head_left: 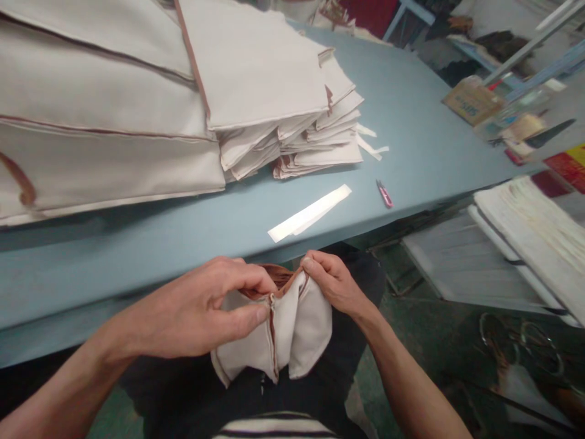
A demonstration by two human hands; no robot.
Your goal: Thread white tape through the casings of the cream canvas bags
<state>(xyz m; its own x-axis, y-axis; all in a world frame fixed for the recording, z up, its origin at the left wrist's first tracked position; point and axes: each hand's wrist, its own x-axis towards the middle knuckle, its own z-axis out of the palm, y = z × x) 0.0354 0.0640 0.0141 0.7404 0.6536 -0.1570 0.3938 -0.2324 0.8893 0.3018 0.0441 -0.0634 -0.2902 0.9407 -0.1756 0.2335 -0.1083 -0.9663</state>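
Observation:
A cream fabric pouch point(313, 326) with a brown lining and brown edging hangs over my lap, just in front of the table edge. My left hand point(205, 308) is closed on its left side, the thumb outside near a brown-edged seam and the fingers at the rim. Pinched in my right hand point(333, 280) is the rim's right corner. Between the two hands the mouth gapes a little, and brown lining shows inside. The fingertips of my left hand are partly hidden by the fabric.
The blue table point(137, 244) bears a tall stack of cream fabric pieces point(265, 67) at the left and back. Nearer lie white strips point(311, 213) and pink-handled thread snips point(384, 194). A cardboard box point(473, 100) stands at the far right; folded white cloth point(534, 225) rests on a rack.

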